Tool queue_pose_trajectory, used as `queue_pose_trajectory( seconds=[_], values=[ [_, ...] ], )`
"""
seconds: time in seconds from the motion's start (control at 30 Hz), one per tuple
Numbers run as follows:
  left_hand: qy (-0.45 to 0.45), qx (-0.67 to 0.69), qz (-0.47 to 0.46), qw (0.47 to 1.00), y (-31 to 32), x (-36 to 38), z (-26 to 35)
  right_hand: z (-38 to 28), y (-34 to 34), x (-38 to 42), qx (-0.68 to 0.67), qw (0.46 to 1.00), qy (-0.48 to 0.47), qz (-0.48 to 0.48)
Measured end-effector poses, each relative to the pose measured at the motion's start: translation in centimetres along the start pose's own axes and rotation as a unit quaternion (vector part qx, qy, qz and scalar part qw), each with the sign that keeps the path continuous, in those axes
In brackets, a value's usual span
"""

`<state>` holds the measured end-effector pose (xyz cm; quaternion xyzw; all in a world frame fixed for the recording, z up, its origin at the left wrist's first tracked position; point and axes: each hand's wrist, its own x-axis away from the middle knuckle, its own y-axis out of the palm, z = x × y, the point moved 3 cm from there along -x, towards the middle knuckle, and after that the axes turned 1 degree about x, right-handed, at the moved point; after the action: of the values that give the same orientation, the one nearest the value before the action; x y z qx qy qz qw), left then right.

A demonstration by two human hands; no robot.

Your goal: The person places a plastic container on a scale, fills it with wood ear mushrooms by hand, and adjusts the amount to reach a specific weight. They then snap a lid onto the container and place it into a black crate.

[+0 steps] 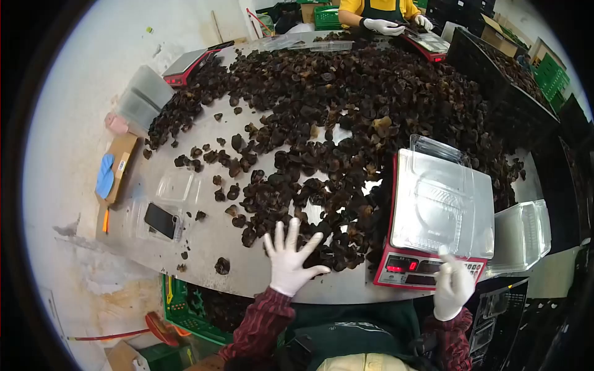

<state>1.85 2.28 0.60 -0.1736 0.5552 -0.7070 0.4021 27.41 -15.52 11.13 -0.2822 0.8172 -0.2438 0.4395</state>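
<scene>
Both my hands wear white gloves. My left hand (291, 258) is spread open at the near edge of a heap of dark, frilly wood ear mushrooms (315, 161), its fingertips by the closest pieces. My right hand (453, 284) is over the front panel of a red digital scale (382, 272), fingers curled together, fingertips at the front edge of the plate. Whether they pinch anything is hidden. On the plate lies a clear plastic container (436, 204); the red display shows 0.
Stacked clear containers (526, 238) stand right of the scale. A phone (161, 221) lies on a clear lid at left. Across the metal table (229, 123), a gloved co-worker (383, 25) is beside another scale (427, 43). A green crate (185, 315) sits below the near edge.
</scene>
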Motion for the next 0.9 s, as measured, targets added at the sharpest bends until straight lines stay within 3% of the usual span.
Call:
queue_pose_trajectory(
  seconds=[0.1, 0.17, 0.23, 0.3, 0.37, 0.43, 0.5, 0.57, 0.63, 0.73, 0.83, 0.9],
  values=[
    [0.072, -0.043, -0.028, 0.996, 0.0, -0.1, 1.7, 2.3, -1.3, 0.1, -0.06, 0.975, 0.193, 0.093],
    [0.103, -0.06, 0.025, 0.993, 1.6, 1.0, -0.6, 4.2, -2.0, -0.5, -0.066, 0.958, 0.238, 0.143],
    [0.132, -0.046, 0.072, 0.988, 0.6, 1.5, -1.7, 6.2, -2.8, -1.1, -0.046, 0.958, 0.245, 0.139],
    [0.136, -0.039, 0.083, 0.987, 0.2, 2.0, -3.1, 7.4, -3.2, -1.5, 0.09, 0.974, 0.14, 0.155],
    [0.152, -0.038, 0.099, 0.983, 0.0, 2.0, -3.4, 8.7, -3.5, -1.5, 0.114, 0.969, 0.192, 0.107],
    [0.148, 0.012, 0.099, 0.984, 0.2, 1.7, -3.8, 9.0, -3.3, -2.0, 0.113, 0.955, 0.275, -0.008],
    [0.164, 0.009, 0.117, 0.98, 0.3, 1.4, -4.0, 10.7, -2.4, -1.5, 0.05, 0.968, 0.246, -0.02],
    [0.143, 0.012, 0.132, 0.981, 0.8, 1.3, -4.6, 10.5, -1.0, -1.5, -0.129, 0.916, 0.37, -0.086],
    [0.139, 0.032, 0.145, 0.979, 0.4, 0.9, -4.3, 9.4, -0.8, -1.9, -0.168, 0.906, 0.38, -0.08],
    [0.024, 0.143, 0.174, 0.974, -0.2, 0.3, -5.0, 8.8, -0.8, -2.2, -0.191, 0.884, 0.419, -0.081],
    [-0.063, 0.261, 0.207, 0.941, -1.5, -1.3, -5.7, 8.6, -0.8, -2.2, -0.191, 0.885, 0.422, -0.058],
    [-0.186, 0.364, 0.189, 0.893, -2.1, -2.1, -6.5, 8.3, -1.0, -2.4, -0.178, 0.88, 0.435, -0.064]
  ],
)
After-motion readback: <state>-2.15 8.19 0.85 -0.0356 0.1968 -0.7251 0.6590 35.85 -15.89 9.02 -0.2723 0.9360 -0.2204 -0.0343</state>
